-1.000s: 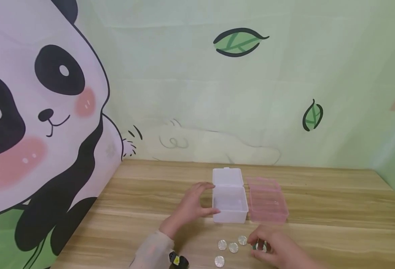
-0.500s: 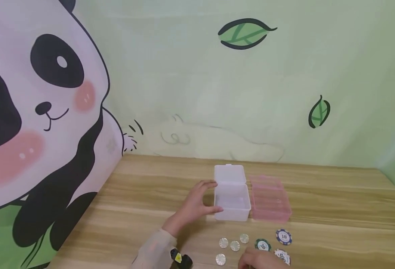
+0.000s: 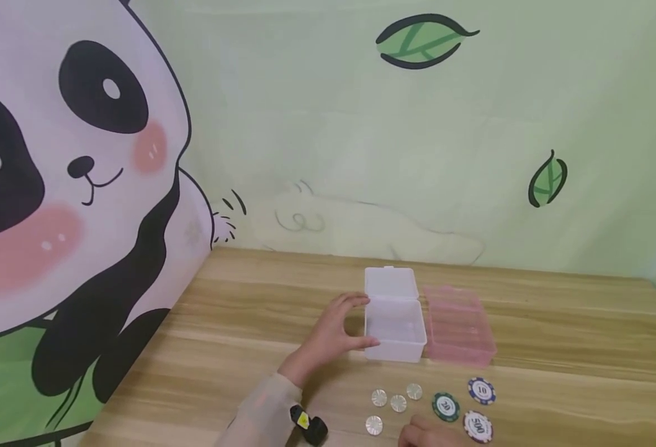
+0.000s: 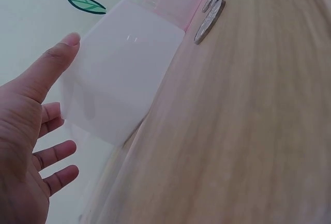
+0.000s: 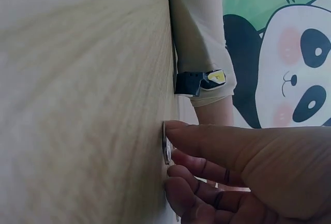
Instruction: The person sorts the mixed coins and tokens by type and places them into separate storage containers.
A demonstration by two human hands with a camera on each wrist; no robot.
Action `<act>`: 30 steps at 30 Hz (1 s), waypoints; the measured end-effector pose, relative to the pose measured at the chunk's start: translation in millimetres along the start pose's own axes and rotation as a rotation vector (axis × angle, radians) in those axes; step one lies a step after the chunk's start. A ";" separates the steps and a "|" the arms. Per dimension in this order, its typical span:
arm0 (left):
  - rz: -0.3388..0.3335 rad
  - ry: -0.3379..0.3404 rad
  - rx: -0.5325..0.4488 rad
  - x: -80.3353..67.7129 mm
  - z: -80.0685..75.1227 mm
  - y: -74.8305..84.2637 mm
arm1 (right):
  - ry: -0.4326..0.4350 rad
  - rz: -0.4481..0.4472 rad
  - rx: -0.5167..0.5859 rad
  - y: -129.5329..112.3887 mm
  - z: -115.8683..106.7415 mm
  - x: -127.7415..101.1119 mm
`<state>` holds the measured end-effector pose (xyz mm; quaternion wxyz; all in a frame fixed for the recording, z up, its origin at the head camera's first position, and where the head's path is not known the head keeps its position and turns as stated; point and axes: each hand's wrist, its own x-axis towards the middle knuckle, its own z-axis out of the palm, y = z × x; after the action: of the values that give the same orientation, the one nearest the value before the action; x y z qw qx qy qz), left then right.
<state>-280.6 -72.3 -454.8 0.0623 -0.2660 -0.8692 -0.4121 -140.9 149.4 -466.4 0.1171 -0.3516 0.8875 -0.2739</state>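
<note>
- Left hand (image 3: 333, 335): set against the left wall of the clear box (image 3: 396, 332), thumb at the near corner, fingers (image 4: 54, 154) straight and spread along the side. It steadies the box and does not clasp it. The lid stands open behind the box.
- Pink box (image 3: 458, 326): closed, touching the right side of the clear box on the desk (image 3: 557, 347).
- Right hand (image 3: 431, 434): low at the near edge of the head view, mostly out of frame. In the right wrist view thumb and fingers (image 5: 207, 141) pinch a silver coin (image 5: 166, 149) on edge against the desk.
- Loose silver coins (image 3: 397, 402): three in a short row and one (image 3: 373, 425) nearer, all flat in front of the clear box.
- Chips: a green chip (image 3: 445, 406) marked 20, a blue chip (image 3: 481, 390) marked 10 and a white chip (image 3: 477, 426) marked 500, flat, just right of the coins.
- Risk, judged: the coin is thin and held by its rim; a weak pinch could let it slip and roll among the others or off the near edge.
- Risk, judged: the clear box is light and only braced on one side; a knock from the right hand could slide it or drop the lid shut.
- Risk, judged: a sweep of the right hand could scatter the chips close by.
</note>
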 end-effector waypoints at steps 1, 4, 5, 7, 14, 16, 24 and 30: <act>-0.001 0.000 0.001 0.3 -0.6 0.4 | 0.001 0.021 0.012 -1.2 -0.1 -0.1; 0.001 0.000 0.007 1.1 -1.9 0.6 | 0.001 0.054 0.024 -4.5 -1.0 0.0; 0.000 -0.001 0.008 1.4 -2.4 0.8 | 0.002 0.046 0.018 -4.8 -1.3 0.2; 0.000 0.000 0.008 1.6 -3.2 1.2 | -0.005 0.042 0.018 -5.5 -2.1 0.8; 0.007 0.004 0.009 2.0 -3.9 -0.3 | 0.008 0.066 0.008 -5.3 1.2 0.7; 0.006 0.003 0.009 1.3 -3.9 -0.5 | 0.019 0.084 0.003 -6.0 3.0 0.2; -0.008 -0.011 0.021 -0.4 -3.2 -0.2 | 0.009 0.149 0.072 -10.1 5.6 -1.0; -0.006 -0.003 0.020 0.2 -1.8 -0.9 | -0.003 0.200 0.165 -13.8 1.9 -3.2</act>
<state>-281.5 -74.0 -454.2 0.0626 -0.2634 -0.8742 -0.4031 -130.1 142.6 -460.0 0.1738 -0.2511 0.8923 -0.3327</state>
